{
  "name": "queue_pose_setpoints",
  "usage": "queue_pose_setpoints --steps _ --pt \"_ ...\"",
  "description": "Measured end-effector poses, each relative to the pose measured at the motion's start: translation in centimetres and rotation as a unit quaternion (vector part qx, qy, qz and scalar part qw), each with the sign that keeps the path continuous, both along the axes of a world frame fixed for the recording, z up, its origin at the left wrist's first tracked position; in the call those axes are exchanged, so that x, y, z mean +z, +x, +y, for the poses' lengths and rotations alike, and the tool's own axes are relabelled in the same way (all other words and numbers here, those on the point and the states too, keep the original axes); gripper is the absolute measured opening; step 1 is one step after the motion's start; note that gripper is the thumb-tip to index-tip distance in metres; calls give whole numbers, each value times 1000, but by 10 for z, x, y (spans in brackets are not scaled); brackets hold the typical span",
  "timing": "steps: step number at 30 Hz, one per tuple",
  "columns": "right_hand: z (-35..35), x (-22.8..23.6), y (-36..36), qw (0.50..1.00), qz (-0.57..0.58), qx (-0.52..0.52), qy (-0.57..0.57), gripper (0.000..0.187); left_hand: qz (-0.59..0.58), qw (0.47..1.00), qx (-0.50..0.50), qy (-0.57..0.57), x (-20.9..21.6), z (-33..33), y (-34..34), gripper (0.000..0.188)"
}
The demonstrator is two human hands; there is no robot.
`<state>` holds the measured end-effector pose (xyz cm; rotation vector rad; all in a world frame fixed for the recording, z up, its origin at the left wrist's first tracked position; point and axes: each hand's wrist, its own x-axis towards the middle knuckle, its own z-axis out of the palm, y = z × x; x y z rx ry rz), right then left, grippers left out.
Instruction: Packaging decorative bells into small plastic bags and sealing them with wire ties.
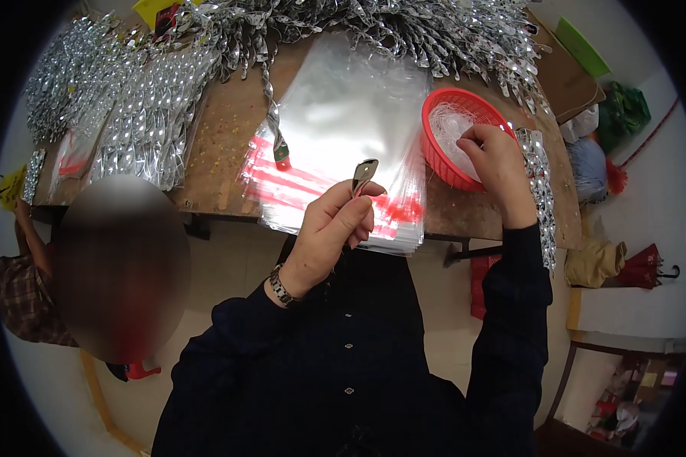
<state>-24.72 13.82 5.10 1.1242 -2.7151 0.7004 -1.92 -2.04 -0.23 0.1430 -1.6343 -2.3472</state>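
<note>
My left hand (pixel 322 232) is closed, with thumb and fingers pinching a shiny silver foil strip (pixel 364 172). The strip's rounded tip, which has a small hole in it, points up above my fingers. To the right, my right hand (pixel 497 166) is over a red plastic basket (pixel 433 156) and its fingers are bent together in a pinch. Inside the basket lies a tangle of fine clear threads (pixel 451 126). Whether a thread is between my right fingertips is too small to make out. Beneath and beyond my left hand spreads a stack of clear plastic bags (pixel 343 99) with red edges.
A twisted silver strip (pixel 271 107) with a red end lies across the bags' left side. Silver strips (pixel 389 34) are heaped at the table's far side, with flat bundles (pixel 141 129) at left. Another bundle (pixel 537 179) hangs over the right edge. A person (pixel 30 297) is at left.
</note>
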Motion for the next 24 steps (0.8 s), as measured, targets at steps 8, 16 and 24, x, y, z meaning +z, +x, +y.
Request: queue_pose_setpoints --steps 8,16,24 --pt "-13 -13 -18 990 28 -14 139 22 -26 1000 5 14 -3 0 -1 30" --pt "-4 -6 -22 998 -31 -24 49 19 -27 999 18 42 -4 -4 1 29" --pt "11 11 -21 953 -273 4 -134 16 -27 995 28 92 -5 -5 -3 30"
